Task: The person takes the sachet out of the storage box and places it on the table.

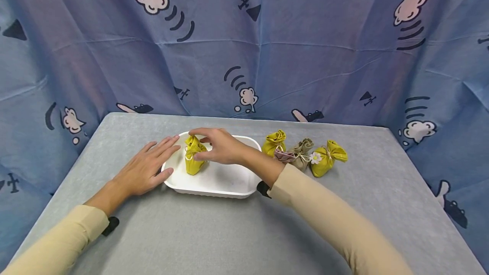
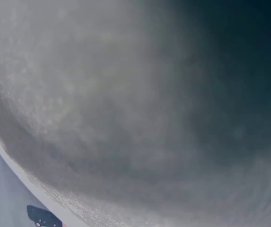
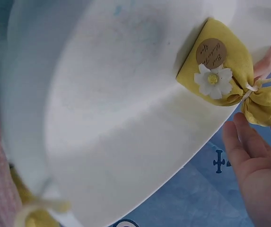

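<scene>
A yellow drawstring pouch (image 1: pixel 194 156) stands upright at the left end of the white tray (image 1: pixel 229 193). In the right wrist view the pouch (image 3: pixel 230 61) shows a white flower, a round brown label and a pale tie at its neck. My right hand (image 1: pixel 219 145) is spread around the pouch's upper part, thumb beside it and fingers loosely bent near the top, without a closed grip. My left hand (image 1: pixel 147 169) lies with extended fingers at the tray's left rim. The left wrist view is blurred and shows no hand.
Right of the tray stand another yellow pouch (image 1: pixel 274 142), a mauve pouch (image 1: pixel 284 156), a beige pouch (image 1: pixel 302 156) and a yellow pouch with a flower (image 1: pixel 324 162). The grey table (image 1: pixel 214 232) ends at a blue patterned curtain (image 1: pixel 305 75).
</scene>
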The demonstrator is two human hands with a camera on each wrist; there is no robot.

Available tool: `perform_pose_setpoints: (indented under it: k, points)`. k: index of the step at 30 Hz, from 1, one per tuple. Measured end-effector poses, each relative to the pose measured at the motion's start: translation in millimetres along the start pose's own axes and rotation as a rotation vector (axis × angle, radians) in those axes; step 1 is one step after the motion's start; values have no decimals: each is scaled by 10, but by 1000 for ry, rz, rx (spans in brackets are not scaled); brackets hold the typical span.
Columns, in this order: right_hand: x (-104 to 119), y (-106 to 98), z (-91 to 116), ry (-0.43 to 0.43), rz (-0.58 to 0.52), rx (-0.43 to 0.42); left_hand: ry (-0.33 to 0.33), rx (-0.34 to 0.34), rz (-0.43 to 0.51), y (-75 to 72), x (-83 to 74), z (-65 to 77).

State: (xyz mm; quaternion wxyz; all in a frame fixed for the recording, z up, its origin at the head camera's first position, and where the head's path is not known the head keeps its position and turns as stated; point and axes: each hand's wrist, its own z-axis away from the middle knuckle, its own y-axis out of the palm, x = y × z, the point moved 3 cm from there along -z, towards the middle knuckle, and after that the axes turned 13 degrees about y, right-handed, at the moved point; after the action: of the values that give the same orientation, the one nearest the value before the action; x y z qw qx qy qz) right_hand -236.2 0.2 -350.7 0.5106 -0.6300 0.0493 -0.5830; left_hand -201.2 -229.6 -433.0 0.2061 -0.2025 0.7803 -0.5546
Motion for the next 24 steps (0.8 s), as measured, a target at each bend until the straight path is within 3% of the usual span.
perform_pose_setpoints:
  k: [24]
  points:
    - [5, 50, -41, 22, 3, -12, -7, 11, 2, -2, 6, 4]
